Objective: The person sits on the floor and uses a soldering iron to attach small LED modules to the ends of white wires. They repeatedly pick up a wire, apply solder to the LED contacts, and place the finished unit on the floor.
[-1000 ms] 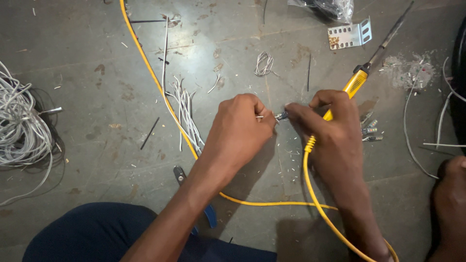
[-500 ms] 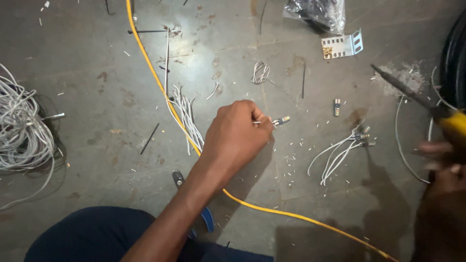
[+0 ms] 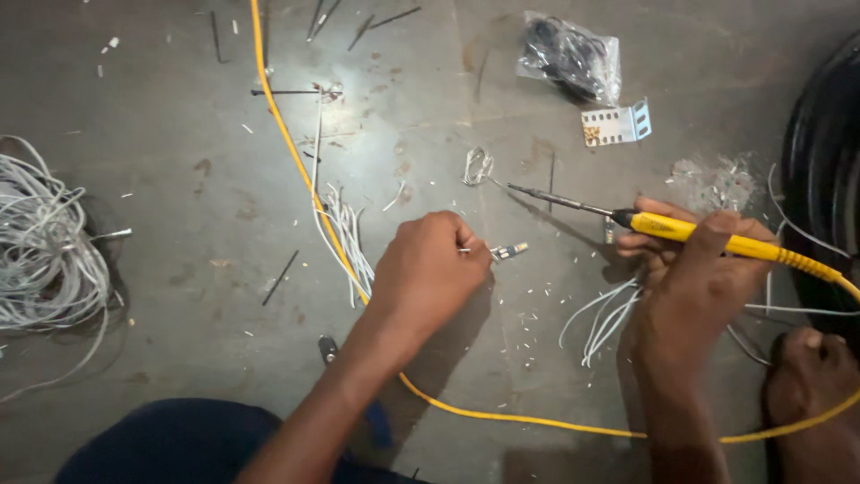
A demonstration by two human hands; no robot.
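My left hand [image 3: 428, 273] is closed on a small metal connector [image 3: 507, 252] whose tip sticks out to the right of my fingers, low over the grey floor. My right hand [image 3: 694, 278] grips a yellow-handled soldering iron [image 3: 708, 236]. Its thin dark tip [image 3: 537, 194] points left and lies above and to the right of the connector, apart from it. The iron's yellow cord [image 3: 528, 419] loops along the floor under my left forearm and runs up past a bundle of white wires [image 3: 348, 240].
A heap of white cable [image 3: 45, 242] lies at the left. A clear bag of dark parts [image 3: 569, 58] and a small metal bracket [image 3: 616, 125] sit at the top right. Cut white wires [image 3: 602, 315] lie by my right hand. A black coil [image 3: 820, 170] fills the right edge.
My right hand first swung the soldering iron away to the far right, off the connector. It has now come back left, the tip pointing toward the connector. My left hand stayed put.
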